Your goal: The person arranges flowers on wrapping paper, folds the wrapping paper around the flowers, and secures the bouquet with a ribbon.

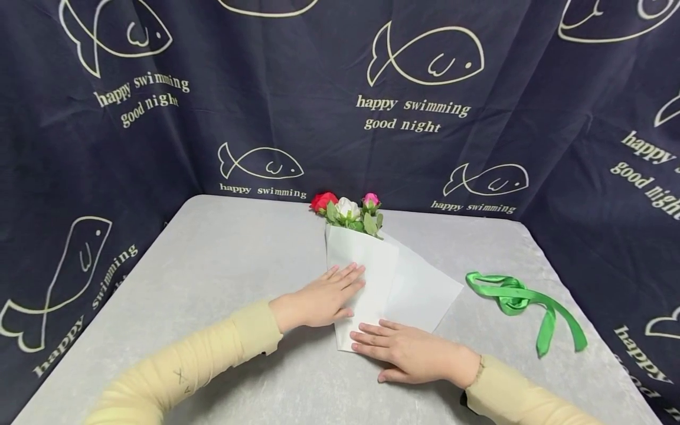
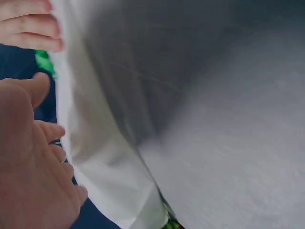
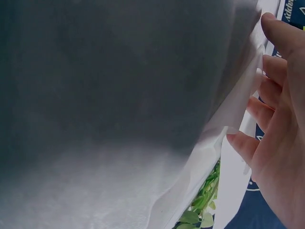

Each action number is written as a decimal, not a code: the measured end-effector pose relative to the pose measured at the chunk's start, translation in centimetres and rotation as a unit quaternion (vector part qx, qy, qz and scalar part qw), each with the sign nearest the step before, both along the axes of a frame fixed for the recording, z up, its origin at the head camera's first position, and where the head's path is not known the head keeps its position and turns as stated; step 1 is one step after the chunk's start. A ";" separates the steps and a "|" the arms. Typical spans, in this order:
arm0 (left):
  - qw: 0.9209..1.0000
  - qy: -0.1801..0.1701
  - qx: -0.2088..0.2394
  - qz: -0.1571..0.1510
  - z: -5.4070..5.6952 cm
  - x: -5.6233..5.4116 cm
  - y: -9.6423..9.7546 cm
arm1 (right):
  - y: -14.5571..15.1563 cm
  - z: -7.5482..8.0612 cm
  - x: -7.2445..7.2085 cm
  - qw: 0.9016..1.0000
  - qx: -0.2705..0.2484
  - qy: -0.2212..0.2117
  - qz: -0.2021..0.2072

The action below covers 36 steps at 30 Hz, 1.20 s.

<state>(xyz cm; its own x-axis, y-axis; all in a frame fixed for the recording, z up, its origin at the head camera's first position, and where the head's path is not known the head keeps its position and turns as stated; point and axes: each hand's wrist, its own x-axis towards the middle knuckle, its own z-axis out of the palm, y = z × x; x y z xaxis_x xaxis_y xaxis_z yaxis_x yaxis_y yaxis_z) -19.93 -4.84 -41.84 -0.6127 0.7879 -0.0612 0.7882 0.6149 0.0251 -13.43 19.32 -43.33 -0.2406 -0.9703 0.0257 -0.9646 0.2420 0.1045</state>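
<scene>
A sheet of white wrapping paper (image 1: 366, 265) lies folded around a small bunch of flowers on the table. A red rose (image 1: 323, 202), a white rose (image 1: 347, 209) and a pink rosebud (image 1: 370, 201) with green leaves (image 1: 370, 224) stick out of its far end; the stems are hidden inside. My left hand (image 1: 326, 298) rests on the folded flap, fingers spread. Nearer the front, my right hand (image 1: 411, 352) presses the lower part of the paper with straight fingers. Both wrist views show the fingers flat along the paper (image 2: 102, 157).
A loosely looped green satin ribbon (image 1: 523, 295) lies on the grey table (image 1: 239, 248) to the right of the paper. Dark blue cloth (image 1: 329, 88) printed with fish outlines hangs behind and at both sides of the table.
</scene>
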 end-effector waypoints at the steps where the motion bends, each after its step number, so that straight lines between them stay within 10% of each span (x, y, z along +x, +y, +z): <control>1: 1.000 0.001 -0.004 0.006 -0.3 -0.2 -0.1 | 0.0 0.0 0.0 1.000 0.000 0.000 0.000; 16: 0.996 0.065 -0.060 -0.029 -2.3 -3.5 -1.0 | -0.1 -0.1 -0.1 1.000 -0.007 -0.009 0.013; 36: 0.996 0.051 -0.044 0.059 -1.7 -7.3 -3.2 | -0.2 -0.4 -0.3 0.999 -0.034 -0.004 0.021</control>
